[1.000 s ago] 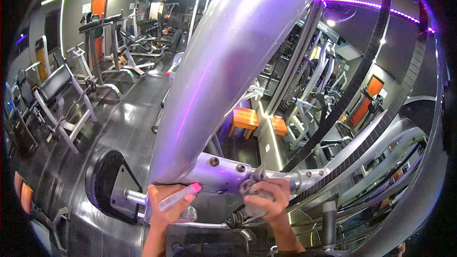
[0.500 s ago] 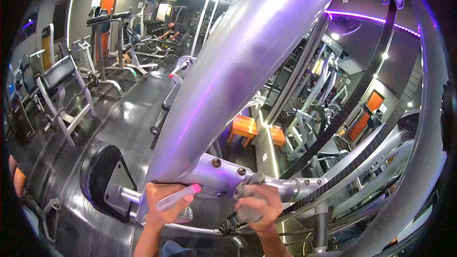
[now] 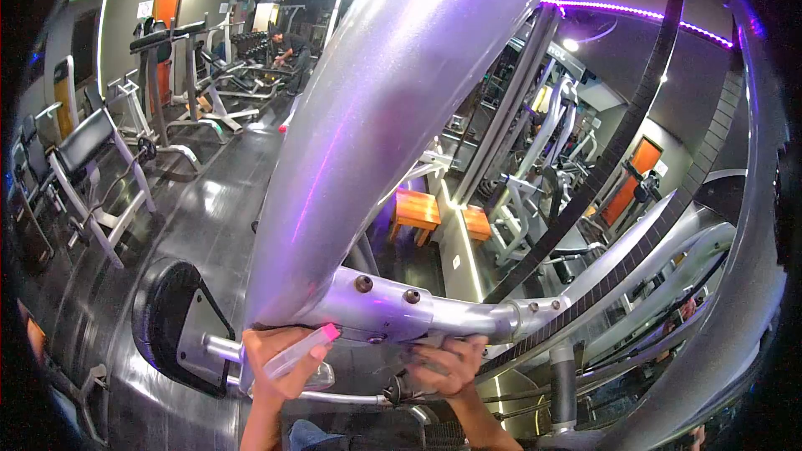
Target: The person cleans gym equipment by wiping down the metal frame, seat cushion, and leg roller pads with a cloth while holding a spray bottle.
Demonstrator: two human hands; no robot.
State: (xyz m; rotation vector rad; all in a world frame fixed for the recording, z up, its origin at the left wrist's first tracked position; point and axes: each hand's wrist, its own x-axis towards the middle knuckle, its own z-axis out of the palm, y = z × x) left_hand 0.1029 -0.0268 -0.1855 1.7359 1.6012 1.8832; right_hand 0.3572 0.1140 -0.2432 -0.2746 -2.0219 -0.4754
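Observation:
My left hand [image 3: 284, 363] is closed around a spray bottle [image 3: 302, 352] with a translucent head and a pink nozzle. Part of its clear body shows below my fingers. That hand is close to the lower end of a thick silver machine frame [image 3: 376, 134]. My right hand [image 3: 447, 365], slightly blurred, is up against the underside of the silver crossbar [image 3: 388, 309], fingers curled. The grey cloth in it is mostly hidden now between the hand and the bar.
A black padded roller [image 3: 171, 326] sticks out on the left. Black belts [image 3: 622, 159] run down on the right. Beyond are a wooden stool [image 3: 416, 209], a mirror wall, a bench [image 3: 92, 138] and other gym machines. Another person [image 3: 292, 57] bends over equipment at the back.
My right hand has moved with the grey cloth from the crossbar's front face to its underside. My left hand keeps its hold on the spray bottle. The view has shifted slightly.

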